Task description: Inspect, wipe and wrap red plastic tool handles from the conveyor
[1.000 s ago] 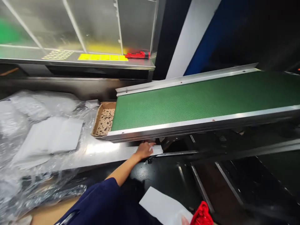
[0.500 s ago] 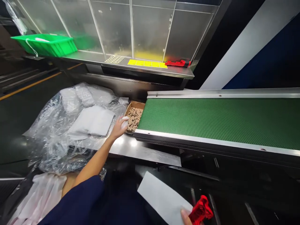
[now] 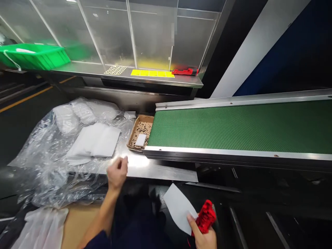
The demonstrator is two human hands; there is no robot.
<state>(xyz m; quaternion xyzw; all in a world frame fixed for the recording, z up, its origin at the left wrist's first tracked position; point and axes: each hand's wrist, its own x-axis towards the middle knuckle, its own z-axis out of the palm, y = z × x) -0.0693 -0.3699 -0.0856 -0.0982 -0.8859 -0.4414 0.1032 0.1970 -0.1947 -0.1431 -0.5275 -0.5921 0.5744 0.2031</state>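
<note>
My left hand is closed in a pinch above the metal ledge; anything between its fingertips is too small to make out. Beyond it is a shallow cardboard box holding many small black pieces, with a white block lying among them. Low on the right, my right hand grips a red plastic housing with a hollow, ribbed inside. The thumb of that hand also presses a white sheet or flat sleeve, which juts out to the left.
A green conveyor belt runs right from the box. White sleeves lie stacked on clear plastic film at left. The shelf behind carries a green bin, a sticker sheet, yellow labels and another red housing.
My left hand has let go of the white block in the box and drawn back toward me, closed. My right hand has risen further into view with the red housing and white sheet.
</note>
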